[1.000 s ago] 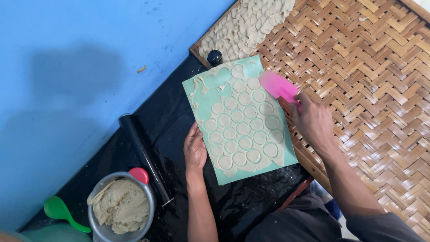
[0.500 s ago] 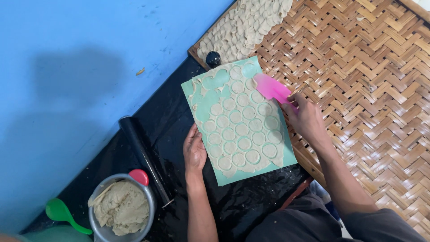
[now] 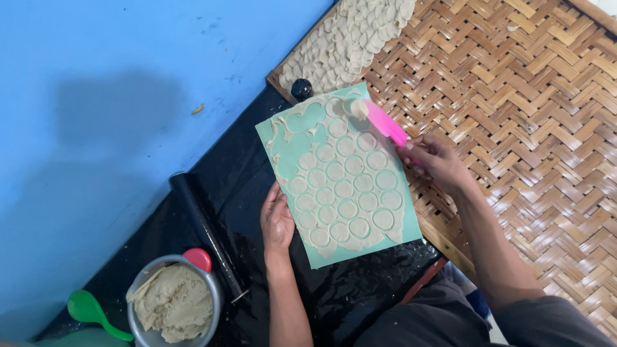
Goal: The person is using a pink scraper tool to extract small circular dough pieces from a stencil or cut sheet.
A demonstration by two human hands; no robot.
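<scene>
Blue floor, woven bamboo tray at its right | green mat of cut dough rounds straddles tray's near-left edge | my left hand lies flat, steadying it | right hand pinches pink scraper at mat's far corner | risk: I judge thin rounds tear if scraped steeply.

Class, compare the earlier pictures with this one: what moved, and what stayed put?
The right hand has swept the pink scraper up-left across the green mat, lifting one dough round at the top edge. The left hand still steadies the mat; the dough bowl and rolling pin are unchanged.
</scene>
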